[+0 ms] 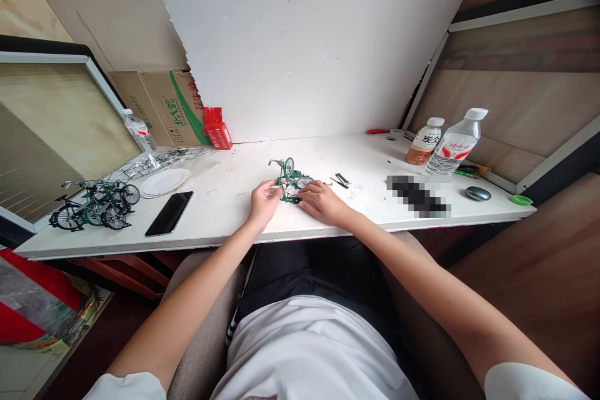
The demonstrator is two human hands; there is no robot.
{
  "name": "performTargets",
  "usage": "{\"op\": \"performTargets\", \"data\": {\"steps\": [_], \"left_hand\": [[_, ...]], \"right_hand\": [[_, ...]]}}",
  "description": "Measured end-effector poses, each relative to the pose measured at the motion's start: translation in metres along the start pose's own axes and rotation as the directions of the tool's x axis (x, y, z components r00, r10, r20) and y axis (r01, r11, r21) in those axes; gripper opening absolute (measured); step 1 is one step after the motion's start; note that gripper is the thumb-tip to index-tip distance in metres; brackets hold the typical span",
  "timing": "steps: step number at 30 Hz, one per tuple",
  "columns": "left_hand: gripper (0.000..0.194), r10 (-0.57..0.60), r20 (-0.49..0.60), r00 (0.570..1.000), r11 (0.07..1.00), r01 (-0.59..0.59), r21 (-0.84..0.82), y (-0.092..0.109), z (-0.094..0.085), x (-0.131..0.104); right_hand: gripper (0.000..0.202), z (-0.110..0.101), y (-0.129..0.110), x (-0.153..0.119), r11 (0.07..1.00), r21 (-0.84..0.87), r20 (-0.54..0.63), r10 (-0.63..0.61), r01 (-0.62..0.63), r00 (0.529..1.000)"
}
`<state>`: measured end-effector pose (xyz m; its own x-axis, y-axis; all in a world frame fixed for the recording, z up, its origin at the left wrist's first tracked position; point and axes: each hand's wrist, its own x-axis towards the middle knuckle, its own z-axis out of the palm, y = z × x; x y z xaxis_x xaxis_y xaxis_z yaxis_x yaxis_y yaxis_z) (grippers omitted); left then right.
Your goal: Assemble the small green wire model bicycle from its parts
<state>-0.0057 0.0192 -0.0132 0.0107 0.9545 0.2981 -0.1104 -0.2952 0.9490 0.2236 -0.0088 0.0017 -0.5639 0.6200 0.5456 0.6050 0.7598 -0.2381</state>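
A small green model bicycle (289,169) with thin spoked wheels stands tilted near the table's front edge, between my hands. My left hand (265,200) pinches its green frame from the left side. On the right, my right hand (322,201) has its fingers bent over the lower parts of the model, and its fingertips hide what they touch. Just right of the hands lie small dark green and black parts (342,180). Several finished-looking model bicycles (96,205) are bunched at the far left of the table.
Left on the white table (229,194) are a black phone (169,214), white plates (165,182) and a red box (219,131). To the right stand a brown-labelled bottle (424,142) and a water bottle (454,144), near a dark oval object (478,193) and a green cap (521,200).
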Motion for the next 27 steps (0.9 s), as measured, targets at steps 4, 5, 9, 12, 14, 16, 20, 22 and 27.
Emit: {"op": "performTargets", "data": {"steps": [4, 5, 9, 12, 14, 16, 20, 22, 27], "left_hand": [[0.048, -0.013, 0.011, 1.000, 1.000, 0.013, 0.006, 0.0003, 0.0002, -0.0003], [0.048, -0.019, 0.009, 1.000, 1.000, 0.019, 0.009, 0.0005, 0.0003, -0.0006], [0.049, -0.053, -0.020, 0.998, 0.998, 0.054, 0.033, 0.0016, 0.0006, -0.0017], [0.050, -0.050, -0.020, 0.999, 0.998, 0.051, 0.033, 0.0023, 0.0007, -0.0024], [0.051, -0.043, -0.014, 0.999, 0.999, 0.043, 0.029, 0.0028, 0.0009, -0.0027], [0.051, -0.040, -0.009, 0.999, 0.999, 0.040, 0.030, 0.0033, 0.0009, -0.0031], [0.051, -0.039, 0.004, 0.999, 0.999, 0.039, 0.033, 0.0031, 0.0005, -0.0036], [0.051, -0.044, 0.002, 0.999, 0.999, 0.044, 0.028, 0.0023, 0.0002, -0.0033], [0.049, -0.056, -0.009, 0.998, 0.998, 0.056, 0.014, 0.0001, -0.0003, -0.0014]], "right_hand": [[0.029, 0.0065, 0.0037, -0.0018, 0.997, 0.074, 0.013, -0.003, 0.002, 1.000], [0.029, 0.0072, 0.0046, -0.0024, 0.996, 0.084, 0.014, 0.004, -0.005, 1.000], [0.028, 0.0075, 0.0053, -0.0034, 0.995, 0.101, 0.009, 0.013, -0.013, 1.000], [0.027, 0.0061, 0.0040, -0.0030, 0.995, 0.098, 0.002, 0.003, -0.003, 1.000], [0.025, 0.0052, 0.0038, -0.0029, 0.996, 0.092, -0.002, 0.005, -0.005, 1.000], [0.022, 0.0047, 0.0042, -0.0032, 0.996, 0.086, -0.009, 0.015, -0.014, 1.000], [0.022, 0.0055, 0.0043, -0.0038, 0.998, 0.065, -0.018, 0.023, -0.022, 1.000], [0.023, 0.0064, 0.0027, -0.0034, 0.999, 0.037, -0.018, 0.022, -0.021, 1.000], [0.022, 0.0085, -0.0018, -0.0016, 0.999, -0.013, -0.017, 0.037, -0.037, 0.999]]}}
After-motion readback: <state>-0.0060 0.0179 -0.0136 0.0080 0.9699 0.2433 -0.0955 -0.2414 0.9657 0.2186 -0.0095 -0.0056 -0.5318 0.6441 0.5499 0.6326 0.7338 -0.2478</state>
